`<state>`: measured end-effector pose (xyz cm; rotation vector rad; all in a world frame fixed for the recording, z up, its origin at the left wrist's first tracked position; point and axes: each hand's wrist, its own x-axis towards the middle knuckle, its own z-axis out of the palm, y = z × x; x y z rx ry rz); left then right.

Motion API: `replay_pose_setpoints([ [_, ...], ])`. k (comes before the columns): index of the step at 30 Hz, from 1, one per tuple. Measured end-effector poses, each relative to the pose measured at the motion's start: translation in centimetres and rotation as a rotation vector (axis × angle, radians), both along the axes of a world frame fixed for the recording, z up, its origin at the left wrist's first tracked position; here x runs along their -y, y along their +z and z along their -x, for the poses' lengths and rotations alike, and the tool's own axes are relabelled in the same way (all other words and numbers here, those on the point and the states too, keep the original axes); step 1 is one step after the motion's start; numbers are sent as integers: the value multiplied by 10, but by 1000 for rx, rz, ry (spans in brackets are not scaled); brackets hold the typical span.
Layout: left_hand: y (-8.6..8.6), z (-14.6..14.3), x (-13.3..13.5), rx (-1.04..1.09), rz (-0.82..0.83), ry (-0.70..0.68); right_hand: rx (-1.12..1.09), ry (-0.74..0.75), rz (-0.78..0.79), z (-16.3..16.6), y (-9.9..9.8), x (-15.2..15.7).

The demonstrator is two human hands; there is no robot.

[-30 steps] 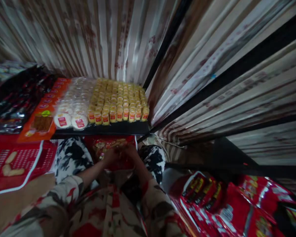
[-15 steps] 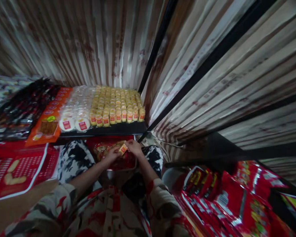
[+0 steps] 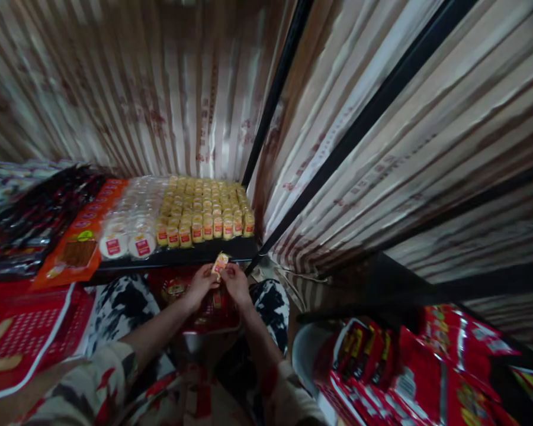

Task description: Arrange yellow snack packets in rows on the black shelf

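Both of my hands pinch a small wrapped snack, yellowish with a red and white label, held tilted in front of the shelf edge. My left hand grips its lower left side, and my right hand closes on its right side. Beneath them, between my knees, lies a red basket with packaged goods inside, partly hidden by my forearms. Rows of similar yellow wrapped snacks stand on the black shelf just beyond my hands.
Round white packets, an orange bag and dark packages line the shelf leftward. At left sits a red basket holding long pale items. Red snack bags fill the lower right. Black metal posts stand before a striped curtain.
My hands have lifted the wrapped snack from over the red basket up toward the shelf edge. The snack now points more upright. The camera view has tilted slightly upward.
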<state>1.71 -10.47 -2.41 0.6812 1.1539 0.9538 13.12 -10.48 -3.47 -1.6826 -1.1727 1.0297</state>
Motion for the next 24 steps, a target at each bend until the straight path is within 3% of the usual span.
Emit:
replay_pose_setpoints([
  [6,4,-24,-31,-220,-160,-100,60,-102,-141,-14,9,-20],
  [9,12,-32,-48,-519,-290,-133,156,-135,-207,-25,18,-33],
  [13,24,-43,-62,-875,-463,-62,345,-173,-290,-37,26,-50],
  [16,26,-51,-68,-917,-534,-90,482,-200,-315,-41,28,-61],
  [24,9,-56,-83,-800,-564,-88,643,-245,-279,-35,21,-80],
])
